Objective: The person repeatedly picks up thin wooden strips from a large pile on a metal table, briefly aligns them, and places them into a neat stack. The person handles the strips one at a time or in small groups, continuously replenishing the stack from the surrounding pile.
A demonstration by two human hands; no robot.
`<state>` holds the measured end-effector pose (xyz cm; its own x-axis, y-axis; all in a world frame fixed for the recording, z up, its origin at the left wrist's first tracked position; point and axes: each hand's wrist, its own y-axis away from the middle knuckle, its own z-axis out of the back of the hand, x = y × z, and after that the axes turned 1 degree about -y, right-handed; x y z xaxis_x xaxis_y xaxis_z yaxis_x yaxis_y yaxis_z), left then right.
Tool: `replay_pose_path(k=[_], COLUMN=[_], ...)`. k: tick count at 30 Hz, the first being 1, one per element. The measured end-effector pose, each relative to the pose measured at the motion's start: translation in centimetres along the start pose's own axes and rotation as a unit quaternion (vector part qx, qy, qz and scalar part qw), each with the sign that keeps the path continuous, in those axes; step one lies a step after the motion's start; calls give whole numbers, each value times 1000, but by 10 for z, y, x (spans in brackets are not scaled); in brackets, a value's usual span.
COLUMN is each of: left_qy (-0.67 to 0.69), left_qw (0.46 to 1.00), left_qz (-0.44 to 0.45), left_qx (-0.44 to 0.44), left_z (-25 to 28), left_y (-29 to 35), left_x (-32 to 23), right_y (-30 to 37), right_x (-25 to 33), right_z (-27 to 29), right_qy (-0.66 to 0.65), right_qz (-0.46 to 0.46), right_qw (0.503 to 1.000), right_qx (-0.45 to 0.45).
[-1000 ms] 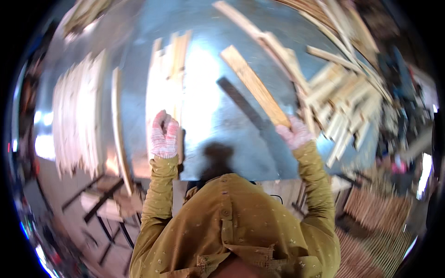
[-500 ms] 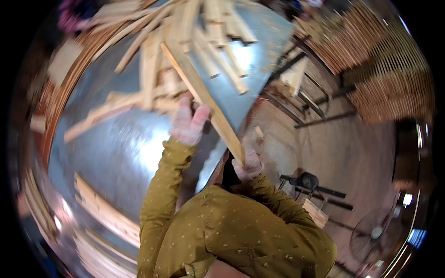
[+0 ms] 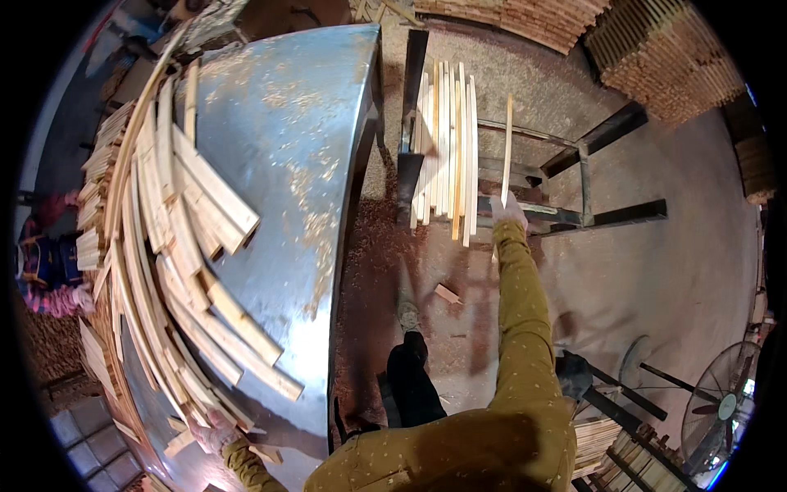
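Note:
My right hand (image 3: 510, 211), arm stretched forward, grips the near end of a narrow wooden strip (image 3: 508, 148). The strip points away from me, over a black metal rack and apart from a row of pale wooden strips (image 3: 447, 152) lying there. At lower left, my left hand (image 3: 213, 432) is on the ends of long strips on the metal table. Its fingers look curled over a wooden strip (image 3: 197, 385), though the hold is partly hidden. Both hands wear pale gloves. A loose pile of wooden strips (image 3: 187, 238) fans across the table's left part.
The metal table (image 3: 270, 123) has sawdust and a straight right edge. The black rack (image 3: 611, 135) stands on the floor beyond. Stacked wood (image 3: 668, 61) rises at far right; a standing fan (image 3: 725, 406) is at lower right. A wood offcut (image 3: 447, 293) lies on the floor. Another person (image 3: 53, 262) is at far left.
My view has turned right toward the rack. Both hands were at one wooden strip over the table; now the right hand holds a strip over the rack and the left is back at the pile.

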<state>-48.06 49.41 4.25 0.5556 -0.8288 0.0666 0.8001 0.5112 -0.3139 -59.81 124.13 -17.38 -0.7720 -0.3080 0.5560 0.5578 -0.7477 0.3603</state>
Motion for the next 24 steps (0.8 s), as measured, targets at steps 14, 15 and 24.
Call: replay_pose_path(k=[14, 15, 24], left_qy=[-200, -89, -76], left_qw=[932, 954, 895], left_qz=[142, 130, 142], left_qx=[267, 256, 416], left_z=[4, -5, 120], left_y=[-8, -31, -22], left_x=[-106, -107, -60], right_y=[-63, -81, 245], right_x=[82, 15, 243], right_z=[-7, -23, 7], right_qy=[260, 251, -286], right_qz=[12, 153, 593], right_qw=[955, 952, 752], right_qx=[141, -81, 0])
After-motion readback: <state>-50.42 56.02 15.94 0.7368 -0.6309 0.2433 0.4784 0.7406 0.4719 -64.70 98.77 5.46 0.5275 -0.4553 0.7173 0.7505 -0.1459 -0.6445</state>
